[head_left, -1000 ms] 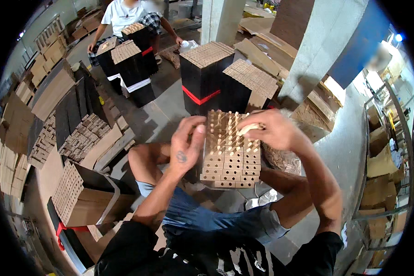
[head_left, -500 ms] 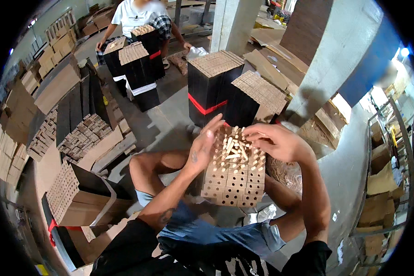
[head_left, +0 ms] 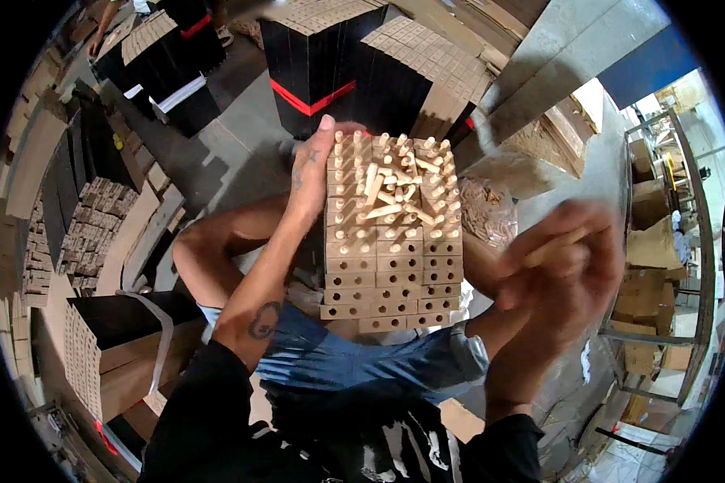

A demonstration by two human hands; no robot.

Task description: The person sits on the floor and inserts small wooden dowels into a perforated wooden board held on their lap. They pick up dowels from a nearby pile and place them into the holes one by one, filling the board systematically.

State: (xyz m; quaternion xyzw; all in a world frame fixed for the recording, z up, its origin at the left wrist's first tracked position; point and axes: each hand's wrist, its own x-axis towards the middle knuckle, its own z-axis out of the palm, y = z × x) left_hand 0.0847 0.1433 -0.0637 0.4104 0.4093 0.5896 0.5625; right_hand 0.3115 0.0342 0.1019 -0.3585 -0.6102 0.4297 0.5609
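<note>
Between my knees stands a bundle of drilled wooden bars point(head_left: 351, 290), its end face full of round holes. Short wooden dowels point(head_left: 340, 203) stand upright in the holes of the far rows, and several loose dowels point(head_left: 384, 212) lie in a heap among them. The near rows show bare holes. My left hand point(head_left: 312, 161) grips the bundle's far left corner, thumb up along the edge, the other fingers mostly hidden behind it. Off to the right, my right hand point(head_left: 568, 253) is raised and motion-blurred, fingers curled around what looks like a pale dowel point(head_left: 554, 249).
A clear plastic bag of dowels point(head_left: 489, 211) lies right of the bundle. Beyond stand dark bar bundles, one with a red strap point(head_left: 314, 98). Stacked bars point(head_left: 97, 217) and a strapped bundle point(head_left: 129, 342) fill the left. A pillar point(head_left: 552, 88) and metal rack point(head_left: 660, 334) stand right.
My right hand has left the dowel heap and swung right, toward me. My left hand has settled against the bundle's far left corner. The view has tilted down, and the heap has spread.
</note>
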